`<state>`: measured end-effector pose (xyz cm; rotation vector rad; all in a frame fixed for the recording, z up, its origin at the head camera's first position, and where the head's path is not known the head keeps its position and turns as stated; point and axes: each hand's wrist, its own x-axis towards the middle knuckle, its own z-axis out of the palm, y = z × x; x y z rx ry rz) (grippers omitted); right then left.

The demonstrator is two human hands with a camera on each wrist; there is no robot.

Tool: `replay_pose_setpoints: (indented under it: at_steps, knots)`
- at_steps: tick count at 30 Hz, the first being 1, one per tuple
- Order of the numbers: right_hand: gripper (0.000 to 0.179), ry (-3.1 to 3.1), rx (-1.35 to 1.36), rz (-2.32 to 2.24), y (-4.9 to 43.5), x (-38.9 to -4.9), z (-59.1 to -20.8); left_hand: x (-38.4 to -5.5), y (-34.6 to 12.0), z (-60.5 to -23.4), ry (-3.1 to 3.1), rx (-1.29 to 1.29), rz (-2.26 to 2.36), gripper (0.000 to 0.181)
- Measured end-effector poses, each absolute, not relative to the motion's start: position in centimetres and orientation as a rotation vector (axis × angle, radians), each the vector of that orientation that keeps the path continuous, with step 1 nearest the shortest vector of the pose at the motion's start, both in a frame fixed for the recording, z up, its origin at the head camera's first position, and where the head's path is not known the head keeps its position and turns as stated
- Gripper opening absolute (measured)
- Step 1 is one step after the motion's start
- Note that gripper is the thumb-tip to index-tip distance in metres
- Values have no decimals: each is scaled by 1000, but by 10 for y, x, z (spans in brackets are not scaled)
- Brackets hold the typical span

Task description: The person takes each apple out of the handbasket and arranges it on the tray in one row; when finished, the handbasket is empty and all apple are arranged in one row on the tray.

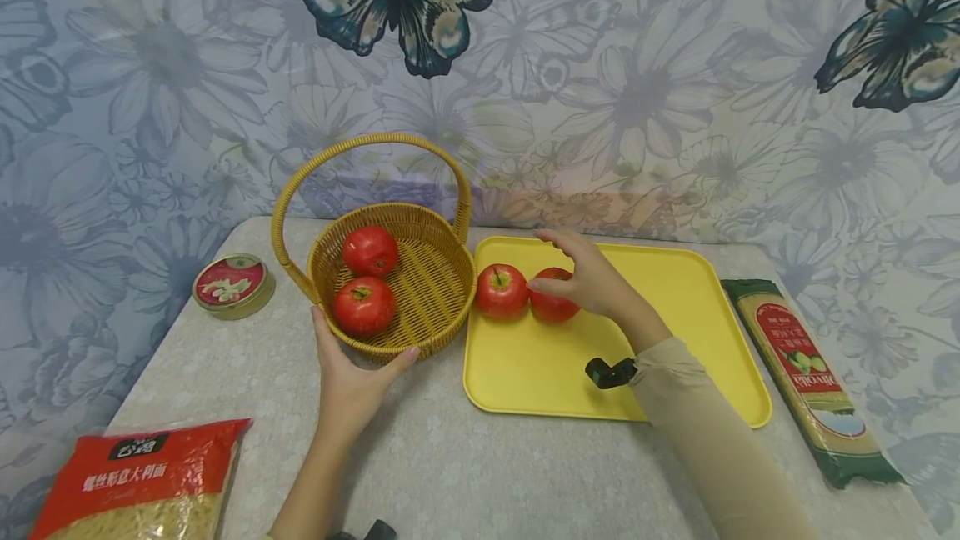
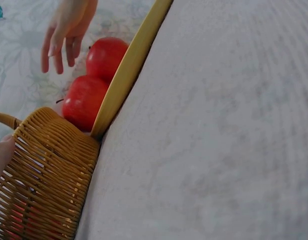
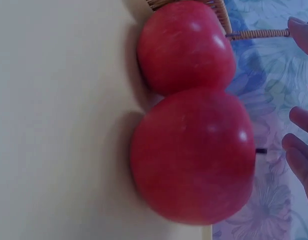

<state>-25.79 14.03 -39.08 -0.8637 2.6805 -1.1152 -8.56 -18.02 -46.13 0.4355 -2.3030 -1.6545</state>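
My left hand [image 1: 352,394] touches the near left side of a woven basket [image 1: 431,282], its thumb and index finger spread along the outside; its other fingers are hidden. In the basket lie two red fruits [image 1: 364,307] that look like tomatoes. To the right, a yellow tray [image 1: 547,382] bears two red apples side by side, a left apple [image 1: 502,292] and a right apple [image 1: 553,307]. Over the right apple hovers my right hand [image 1: 592,277], fingers parted and gently bent. The right wrist view shows these fingers [image 3: 299,155] apart from the right apple's stem.
A round tin [image 1: 233,286] stands left of the basket. At the near left lies a red bag of pasta [image 1: 142,482]. A long pack of noodles [image 1: 813,377] lies beyond the tray's right edge. The basket's tall handle [image 1: 375,140] arches upward near the patterned backdrop.
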Motion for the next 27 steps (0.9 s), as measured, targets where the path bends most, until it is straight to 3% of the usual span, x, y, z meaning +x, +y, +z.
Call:
replay_pose_setpoints:
  at_steps: [19,27]
  knots:
    - [77,2510,-1198,-979,49,-261,-357,-88,-184,-464,-2294,407,-1653,138]
    - [76,2415,-1308,-775,-1,-263,-363,-87,-185,-463,-2305,400,-1636,139]
